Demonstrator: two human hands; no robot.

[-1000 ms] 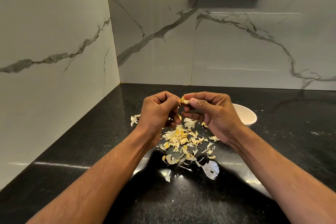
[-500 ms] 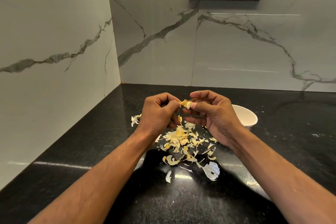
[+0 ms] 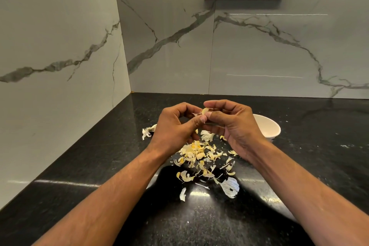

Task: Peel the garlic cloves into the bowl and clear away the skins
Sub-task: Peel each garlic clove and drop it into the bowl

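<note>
peeling step in hand: left hand (image 3: 175, 126) and right hand (image 3: 233, 124) both pinch garlic clove (image 3: 204, 111), held above skins (image 3: 201, 156) on table (image 3: 79, 166). next, likely: strip last skin, drop clove right into bowl (image 3: 268, 129).

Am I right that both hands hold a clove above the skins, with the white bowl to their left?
Not quite. The head view shows the bowl to the right, behind the right hand. Both hands, left hand included, do hold the clove above the skins.
</note>
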